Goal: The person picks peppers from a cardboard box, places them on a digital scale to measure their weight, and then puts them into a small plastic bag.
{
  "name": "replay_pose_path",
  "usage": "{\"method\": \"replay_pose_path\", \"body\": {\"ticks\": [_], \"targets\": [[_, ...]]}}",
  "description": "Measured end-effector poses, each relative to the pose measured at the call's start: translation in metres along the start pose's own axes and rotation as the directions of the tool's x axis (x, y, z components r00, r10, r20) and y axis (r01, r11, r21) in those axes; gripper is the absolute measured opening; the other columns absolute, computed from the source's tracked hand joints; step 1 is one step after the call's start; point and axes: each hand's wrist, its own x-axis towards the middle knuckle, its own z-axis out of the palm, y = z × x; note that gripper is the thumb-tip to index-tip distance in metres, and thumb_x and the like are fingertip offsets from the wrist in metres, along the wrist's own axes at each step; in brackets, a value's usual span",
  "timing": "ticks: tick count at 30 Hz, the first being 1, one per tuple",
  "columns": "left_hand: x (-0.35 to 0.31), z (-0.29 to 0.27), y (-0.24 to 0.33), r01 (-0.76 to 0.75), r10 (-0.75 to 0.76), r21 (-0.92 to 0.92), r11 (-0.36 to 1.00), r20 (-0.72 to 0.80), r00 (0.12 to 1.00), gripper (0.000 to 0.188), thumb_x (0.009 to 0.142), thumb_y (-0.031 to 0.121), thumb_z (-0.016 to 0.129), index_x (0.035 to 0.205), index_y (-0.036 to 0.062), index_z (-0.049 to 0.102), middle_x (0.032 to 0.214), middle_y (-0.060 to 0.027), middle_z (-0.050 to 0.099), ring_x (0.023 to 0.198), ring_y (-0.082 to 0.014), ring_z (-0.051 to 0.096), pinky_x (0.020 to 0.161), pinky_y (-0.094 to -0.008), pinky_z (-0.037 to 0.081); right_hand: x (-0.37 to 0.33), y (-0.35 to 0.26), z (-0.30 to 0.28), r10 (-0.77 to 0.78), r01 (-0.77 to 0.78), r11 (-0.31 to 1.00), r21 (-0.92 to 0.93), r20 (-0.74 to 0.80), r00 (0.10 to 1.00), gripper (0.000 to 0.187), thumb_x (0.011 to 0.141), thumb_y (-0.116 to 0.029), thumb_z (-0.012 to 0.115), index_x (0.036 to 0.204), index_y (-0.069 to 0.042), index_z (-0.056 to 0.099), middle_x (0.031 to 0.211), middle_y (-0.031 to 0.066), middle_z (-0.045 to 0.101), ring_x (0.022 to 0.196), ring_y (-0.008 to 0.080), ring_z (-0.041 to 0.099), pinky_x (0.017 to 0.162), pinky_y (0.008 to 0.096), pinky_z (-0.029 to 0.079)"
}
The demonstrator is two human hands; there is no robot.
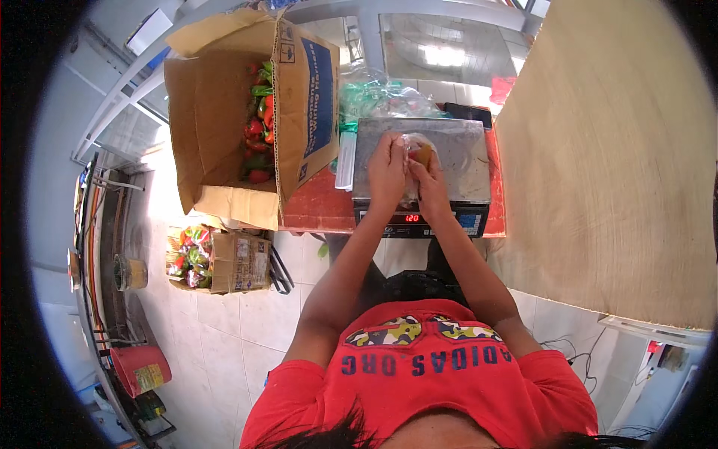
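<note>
Both hands are together over the metal platform [465, 150] of a digital scale [449, 221] with a lit red display. My left hand [388, 166] is closed on one side of a clear plastic bag [410, 140]. From the other side, my right hand [431, 185] pinches the same bag. Something brownish-orange shows through the film between the hands, too covered to name. Whether the bag rests on the platform I cannot tell. Left of the scale, an open cardboard box [307, 112] on its side holds red and green peppers [258, 131].
Clear plastic bags [389, 99] lie behind the scale, near a flat black object [470, 114]. A white strip [345, 161] sits left of it on the red table [321, 206]. A smaller box [241, 262] with bagged peppers stands on the floor. A large board [606, 165] rises at right.
</note>
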Motion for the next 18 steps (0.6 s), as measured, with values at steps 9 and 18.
{"method": "replay_pose_path", "body": {"ticks": [9,18], "targets": [[0.036,-0.024,0.015,-0.088,0.087,-0.059,0.994,-0.035,0.996,0.016,0.095,0.011,0.047,0.084,0.0028,0.056,0.065,-0.0012,0.045,0.061,-0.007,0.045,0.055,-0.0231,0.037,0.026,-0.088,0.013,0.005,0.347,0.32,-0.881,0.368,0.93,0.036,0.09,-0.017,0.053,0.123,-0.004,0.047,0.114,0.0222,0.053,0.101,0.0402,0.054,0.087,0.0396,0.044],[0.045,-0.022,0.057,-0.217,0.223,-0.156,0.964,0.025,0.974,0.019,0.097,0.019,0.047,0.086,0.0065,0.055,0.078,0.0025,0.051,0.068,-0.0061,0.046,0.063,-0.0211,0.038,0.02,-0.173,0.036,-0.234,0.531,0.252,-0.809,0.481,0.845,0.021,0.087,-0.024,0.056,0.09,-0.004,0.059,0.073,0.0202,0.058,0.067,0.0352,0.058,0.062,0.0403,0.045]]}}
